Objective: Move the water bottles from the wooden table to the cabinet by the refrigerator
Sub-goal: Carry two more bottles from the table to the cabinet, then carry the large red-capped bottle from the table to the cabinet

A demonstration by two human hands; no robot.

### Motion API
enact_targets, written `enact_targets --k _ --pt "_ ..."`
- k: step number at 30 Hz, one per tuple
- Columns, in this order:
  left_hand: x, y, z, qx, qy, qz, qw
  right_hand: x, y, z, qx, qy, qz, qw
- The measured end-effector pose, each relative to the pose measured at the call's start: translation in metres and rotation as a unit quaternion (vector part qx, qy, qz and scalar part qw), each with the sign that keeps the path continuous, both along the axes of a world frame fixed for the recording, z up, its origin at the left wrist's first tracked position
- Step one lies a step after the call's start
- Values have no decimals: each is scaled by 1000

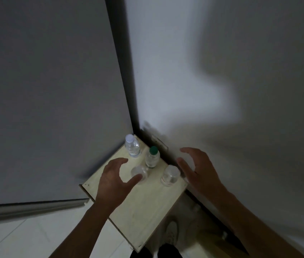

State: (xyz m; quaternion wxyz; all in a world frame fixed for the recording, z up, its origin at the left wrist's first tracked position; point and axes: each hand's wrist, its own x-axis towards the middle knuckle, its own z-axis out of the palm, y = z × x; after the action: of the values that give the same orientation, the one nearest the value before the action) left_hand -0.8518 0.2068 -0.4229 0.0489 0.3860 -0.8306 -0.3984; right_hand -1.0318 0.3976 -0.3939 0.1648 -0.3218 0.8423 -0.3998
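Several clear water bottles stand on the pale cabinet top (143, 205). A white-capped bottle (132, 148) is in the far corner, and a green-capped bottle (152, 157) is beside it. Nearer me stand a clear-capped bottle (140, 173) and another clear bottle (170, 175). My left hand (114, 181) hovers open with fingers curved just left of the clear-capped bottle, thumb close to it. My right hand (197, 170) is open, fingers spread, just right of the other clear bottle, not touching it.
The grey refrigerator side (45, 99) rises on the left of the cabinet. A white wall (221, 90) runs along the right, with a dark gap in the corner. Light floor tiles (26, 239) and my shoe (171, 233) lie below.
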Motion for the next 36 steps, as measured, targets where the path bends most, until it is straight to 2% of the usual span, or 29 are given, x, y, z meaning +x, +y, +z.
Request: enact_targets --k 5,11,16,21,26,31,36 --pt "-11 2 60 -31 49 -4 998 -3 9 51 57 2 2 998" --pt "-25 10 132 -88 85 -23 992 -5 0 131 10 29 10 999" --pt "-30 18 170 -121 96 -35 987 -15 -1 176 1 53 18 998" --pt "-32 23 190 -129 59 -38 989 -18 5 193 -8 52 26 998" --pt "-33 32 196 -148 63 -34 986 -16 15 188 -15 39 27 999" --pt "-38 47 199 -148 60 -86 983 -7 35 187 -11 24 3 1000" --pt "-60 51 207 -156 85 -152 972 4 59 202 -2 52 -52 997"
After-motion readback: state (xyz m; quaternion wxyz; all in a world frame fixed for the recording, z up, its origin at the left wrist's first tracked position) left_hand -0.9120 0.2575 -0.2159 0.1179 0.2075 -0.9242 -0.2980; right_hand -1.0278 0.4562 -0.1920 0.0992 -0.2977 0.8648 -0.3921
